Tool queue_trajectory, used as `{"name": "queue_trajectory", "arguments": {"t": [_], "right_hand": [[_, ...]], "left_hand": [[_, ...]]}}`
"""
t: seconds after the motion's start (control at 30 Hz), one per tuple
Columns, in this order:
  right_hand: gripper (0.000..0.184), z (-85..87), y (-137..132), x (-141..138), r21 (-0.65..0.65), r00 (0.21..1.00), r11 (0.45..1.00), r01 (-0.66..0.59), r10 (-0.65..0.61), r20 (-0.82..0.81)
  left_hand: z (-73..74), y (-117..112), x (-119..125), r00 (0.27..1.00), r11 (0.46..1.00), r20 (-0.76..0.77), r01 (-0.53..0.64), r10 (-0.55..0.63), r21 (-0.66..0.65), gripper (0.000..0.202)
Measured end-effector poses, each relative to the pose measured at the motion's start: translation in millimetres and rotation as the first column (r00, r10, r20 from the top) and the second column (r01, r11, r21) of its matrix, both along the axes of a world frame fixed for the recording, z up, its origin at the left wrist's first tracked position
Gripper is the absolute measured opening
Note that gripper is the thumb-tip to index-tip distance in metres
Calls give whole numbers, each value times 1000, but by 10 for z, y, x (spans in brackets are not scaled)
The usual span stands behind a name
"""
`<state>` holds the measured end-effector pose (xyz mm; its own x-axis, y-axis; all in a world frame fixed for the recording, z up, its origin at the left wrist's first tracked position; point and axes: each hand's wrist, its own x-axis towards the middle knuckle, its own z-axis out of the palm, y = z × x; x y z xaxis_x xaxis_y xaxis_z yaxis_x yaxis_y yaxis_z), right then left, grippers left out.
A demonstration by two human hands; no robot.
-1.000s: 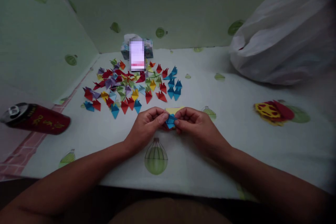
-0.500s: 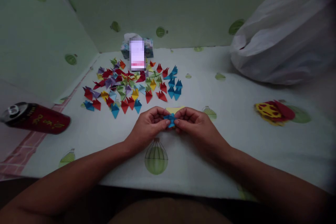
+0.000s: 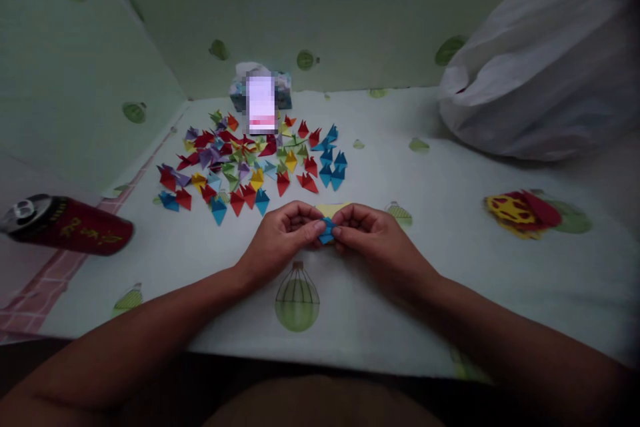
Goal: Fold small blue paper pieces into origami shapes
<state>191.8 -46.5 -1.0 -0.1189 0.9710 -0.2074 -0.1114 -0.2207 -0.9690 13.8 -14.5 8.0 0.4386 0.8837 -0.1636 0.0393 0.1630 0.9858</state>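
Note:
Between my two hands is a small piece of folded blue paper (image 3: 327,229), held over the table. My left hand (image 3: 293,230) pinches its left side with thumb and fingers. On the other side my right hand (image 3: 367,230) grips it the same way, the thumb tips close together. Just behind the fingers a yellow paper (image 3: 333,209) lies on the cloth, partly hidden by my hands. Several finished-looking folded paper cranes (image 3: 243,197) in red, blue, yellow, green and purple are spread beyond my left hand.
A lit phone (image 3: 261,103) leans on a tissue box (image 3: 285,90) behind the cranes. At the left lies a dark red can (image 3: 75,225). To the right are red and yellow cut-out pieces (image 3: 523,212) and a large white plastic bag (image 3: 540,73). A patterned cloth (image 3: 425,267) covers the table.
The folded blue paper looks different between my fingers: its blue point toward the left no longer shows. My hands have barely moved.

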Motion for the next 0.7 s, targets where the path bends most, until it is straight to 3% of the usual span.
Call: {"name": "queue_trajectory", "arguments": {"t": [0.17,0.43,0.7], "right_hand": [[15,28,24,18,-1,998,1000,-31,31,54],[14,56,52,36,93,997,995,-46,41,58],[27,22,45,2,50,998,997,-67,67,-5]], "left_hand": [[40,12,-1,996,1000,-86,9,-9,1,16],[-3,17,0,999,994,-31,18,-21,-112,22],[-29,-8,5,999,991,-2,-32,32,-128,26]]}}
